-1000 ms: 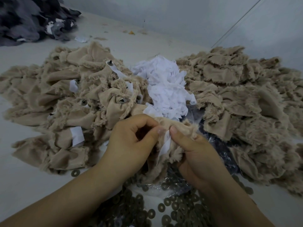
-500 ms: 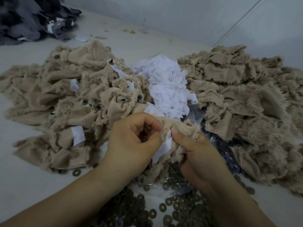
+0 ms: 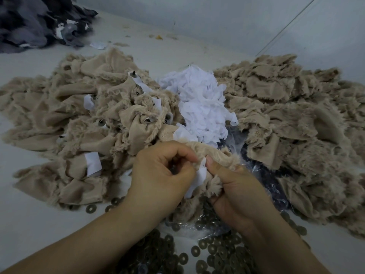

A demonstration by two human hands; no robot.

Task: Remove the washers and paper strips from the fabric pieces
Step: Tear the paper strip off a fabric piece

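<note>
At centre frame, just below the middle, the left hand (image 3: 158, 175) and the right hand (image 3: 237, 186) met over one tan fabric piece (image 3: 213, 153). The right hand's grip was clamped on the fabric, thumb on top and fingers curled beneath a fuzzy fold. The left hand's fingers were curled with thumb and fingertips drawn together at the fabric's edge; a white paper strip (image 3: 199, 177) hung down between the two hands, touching the left thumb, though whether the left grip actually pinched the strip or something smaller could not be told.

To the left lay a heap of tan fabric (image 3: 65, 115) with several white strips and small dark metal points showing in it. To the right lay a second tan heap (image 3: 296, 115) showing no strips. Between them, above the hands, sat a mound of loose white paper strips (image 3: 201, 103).

Along the bottom of the frame, dark round washers (image 3: 217, 252) lay scattered on crinkled clear plastic (image 3: 262, 175), some spilling onto the pale surface (image 3: 29, 220) near the left heap. At upper left was a pile of dark grey fabric (image 3: 35, 22), well apart from the rest.
</note>
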